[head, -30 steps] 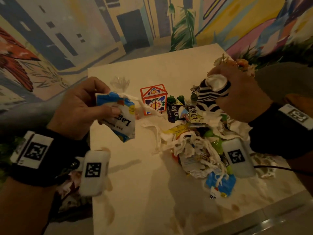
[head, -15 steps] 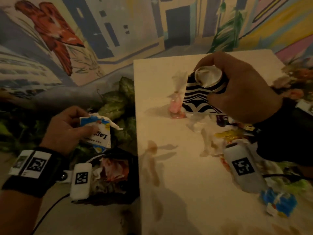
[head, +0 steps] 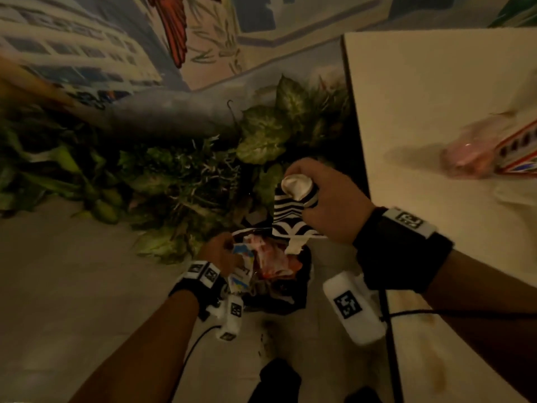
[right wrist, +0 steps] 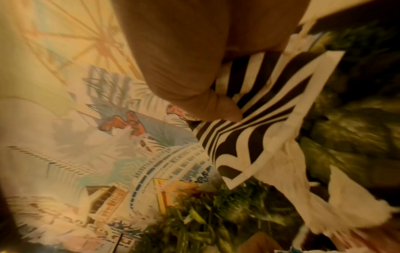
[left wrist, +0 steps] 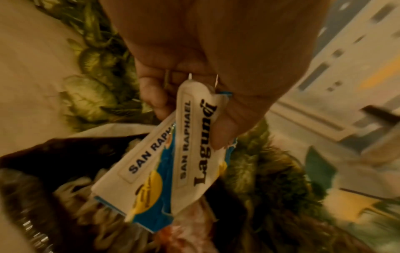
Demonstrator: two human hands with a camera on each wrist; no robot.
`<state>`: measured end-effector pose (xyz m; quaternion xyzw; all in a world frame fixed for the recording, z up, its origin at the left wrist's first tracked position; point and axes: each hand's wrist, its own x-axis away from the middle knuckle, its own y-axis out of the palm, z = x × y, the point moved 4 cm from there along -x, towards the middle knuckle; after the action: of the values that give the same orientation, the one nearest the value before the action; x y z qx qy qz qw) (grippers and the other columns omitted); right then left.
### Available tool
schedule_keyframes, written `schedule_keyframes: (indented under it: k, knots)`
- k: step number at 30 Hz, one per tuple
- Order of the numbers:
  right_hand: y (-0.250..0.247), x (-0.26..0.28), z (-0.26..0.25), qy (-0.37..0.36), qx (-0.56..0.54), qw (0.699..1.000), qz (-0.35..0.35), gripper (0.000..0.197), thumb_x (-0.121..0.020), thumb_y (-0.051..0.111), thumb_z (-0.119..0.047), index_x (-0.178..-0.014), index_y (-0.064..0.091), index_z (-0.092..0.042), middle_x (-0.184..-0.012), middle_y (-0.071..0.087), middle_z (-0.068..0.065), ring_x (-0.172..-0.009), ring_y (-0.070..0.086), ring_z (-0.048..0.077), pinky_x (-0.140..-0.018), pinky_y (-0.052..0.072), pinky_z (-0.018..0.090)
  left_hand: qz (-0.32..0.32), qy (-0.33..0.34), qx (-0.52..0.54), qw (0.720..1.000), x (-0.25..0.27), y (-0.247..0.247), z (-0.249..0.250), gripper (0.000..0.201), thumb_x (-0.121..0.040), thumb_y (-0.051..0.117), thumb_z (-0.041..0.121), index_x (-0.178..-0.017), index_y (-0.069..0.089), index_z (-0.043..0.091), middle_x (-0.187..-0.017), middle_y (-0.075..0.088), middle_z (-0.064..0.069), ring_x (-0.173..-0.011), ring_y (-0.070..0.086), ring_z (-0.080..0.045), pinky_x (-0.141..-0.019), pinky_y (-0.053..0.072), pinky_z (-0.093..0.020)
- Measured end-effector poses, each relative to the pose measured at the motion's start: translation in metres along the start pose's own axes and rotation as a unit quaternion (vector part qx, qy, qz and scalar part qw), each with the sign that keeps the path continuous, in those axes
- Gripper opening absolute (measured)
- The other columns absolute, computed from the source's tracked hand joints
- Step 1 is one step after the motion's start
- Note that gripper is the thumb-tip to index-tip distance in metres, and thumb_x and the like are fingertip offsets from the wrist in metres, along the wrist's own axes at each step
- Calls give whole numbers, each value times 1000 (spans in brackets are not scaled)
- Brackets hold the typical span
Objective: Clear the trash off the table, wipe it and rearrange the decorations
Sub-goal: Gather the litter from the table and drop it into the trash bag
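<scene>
Left hand [head: 222,253] is low over the black trash bag [head: 299,292] on the floor, fingers and thumb pinching a torn white-and-blue carton [head: 239,271]. Left wrist view shows the same carton [left wrist: 173,167] flattened and split, printed "SAN RAPHAEL Lagundi", thumb pressed on its upper face, its lower end hanging just above the bag's contents — crumpled pink and white paper [head: 270,257].

Right hand [head: 331,205] is higher, between the table edge and the bag, fingers curled round a crushed black-and-white striped cup [head: 290,210]. Cup's white mouth points up toward the head camera; a shred of white paper [head: 295,245] dangles from its bottom, right over the bag opening. Right wrist view: thumb across the striped wall [right wrist: 255,130], torn white strip trailing off the lower edge.

Table [head: 412,91] sits at right, pale top. On it near the right frame edge — a blurred pink wrapped item [head: 465,152] and the corner of a red-framed decorative box [head: 520,152], touching or nearly so; cannot tell which. Brown stains on the table's near part.

Green leafy plants [head: 267,135] line the floor against the mural wall [head: 87,53], directly behind the bag. Both wrists carry black bands with white marker tags.
</scene>
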<state>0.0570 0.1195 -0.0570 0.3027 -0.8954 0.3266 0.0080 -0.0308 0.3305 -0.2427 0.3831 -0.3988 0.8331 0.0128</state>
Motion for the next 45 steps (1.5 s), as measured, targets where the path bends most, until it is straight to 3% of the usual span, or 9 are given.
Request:
schedule_keyframes:
  k: [3, 7, 12, 15, 22, 27, 32, 36, 45]
  knots:
    - [46, -20, 28, 66, -10, 998, -23, 45, -77, 58, 6, -110, 51, -24, -101, 56, 0, -92, 56, 19, -75, 46, 29, -36, -55, 18, 998, -23, 34, -33, 46, -78, 71, 17, -120, 54, 11, -117, 56, -10, -93, 54, -26, -77, 47, -31]
    - [104, -33, 75, 133, -36, 990, -29, 41, -78, 56, 9, -104, 52, -22, -99, 56, 2, -94, 56, 20, -77, 48, 30, -64, -91, 13, 994, -47, 63, -62, 27, -81, 67, 18, -102, 51, 12, -106, 57, -12, -87, 53, -24, -79, 51, -32]
    - [168, -43, 134, 203, -51, 977, -38, 37, -79, 57, 7, -105, 55, -19, -102, 57, 3, -96, 54, 20, -81, 44, 28, -56, -97, 57, 992, -66, 81, -81, 50, -87, 64, 16, -133, 46, 6, -128, 56, -13, -110, 56, -31, -83, 47, -30]
    - [201, -48, 159, 250, -57, 965, -54, 39, -79, 58, 4, -101, 54, -28, -108, 59, 7, -102, 57, 27, -87, 49, 36, -4, -75, 101, 992, -66, 71, -84, 49, -86, 65, 23, -131, 50, 11, -129, 55, -11, -117, 52, -32, -95, 43, -33]
    - [231, -47, 179, 260, -41, 960, -91, 63, -80, 67, -32, -137, 40, -26, -132, 44, -5, -125, 44, 18, -107, 37, 34, 75, -67, 159, 982, -68, 29, -93, 7, -81, 64, 15, -74, 62, 17, -94, 68, -12, -86, 61, -28, -75, 50, -31]
    - [189, -39, 160, 297, -30, 952, -70, 43, -91, 57, -29, -130, 49, -15, -128, 55, 8, -120, 51, 29, -98, 39, 30, 81, -58, 216, 971, -55, 11, -75, 4, -77, 64, 17, -74, 65, 19, -85, 69, -7, -83, 64, -30, -78, 56, -49]
    - [112, -32, 90, 177, -61, 980, -70, 33, -87, 62, -18, -118, 56, -13, -119, 60, 9, -113, 56, 26, -97, 47, 37, 115, 6, 195, 974, -19, -17, -9, 9, -79, 69, 20, -71, 65, 23, -82, 69, -4, -82, 65, -25, -78, 56, -45]
    - [16, 9, 55, 80, 45, 994, -56, 37, -87, 63, -25, -123, 56, -21, -125, 59, -2, -113, 56, 15, -91, 44, 20, 125, 62, 193, 971, 14, -38, 70, 14, -81, 68, 17, -70, 62, 23, -79, 69, -8, -80, 66, -27, -78, 56, -47]
    - [-195, 165, 156, 162, 217, 961, 45, 34, -86, 62, -31, -118, 59, -21, -122, 60, 1, -105, 57, 20, -92, 42, 29, 114, 223, 139, 958, 98, -18, 270, 3, -82, 69, 17, -81, 67, 15, -79, 69, -5, -75, 66, -21, -75, 56, -38]
